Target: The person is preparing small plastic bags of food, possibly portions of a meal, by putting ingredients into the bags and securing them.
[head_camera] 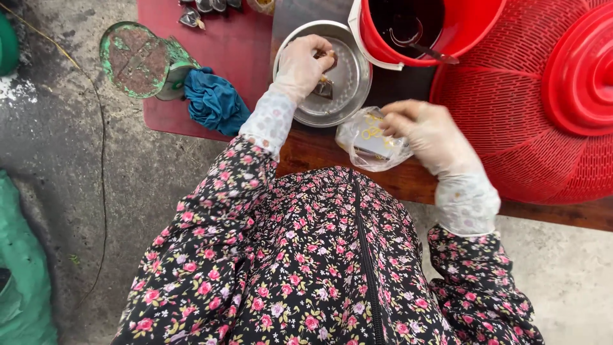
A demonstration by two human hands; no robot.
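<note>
While the left hand dips into the steel bowl, its grip pinching a small dark piece over the rim, the right hand pinches a clear bag open on the worktop at the bowl's five o'clock — close for filling, I judge. Gloves blur the fingertips; the bucket at twelve is cut off.

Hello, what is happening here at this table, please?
A person in a flowered jacket and thin gloves works at a wooden table. The left hand reaches into a round metal bowl and touches a small dark piece there. The right hand holds a clear plastic bag with something pale inside, at the table's near edge. A red bucket of dark liquid stands behind the bowl, a red mesh cover lies to the right, and a blue cloth lies to the left.
</note>
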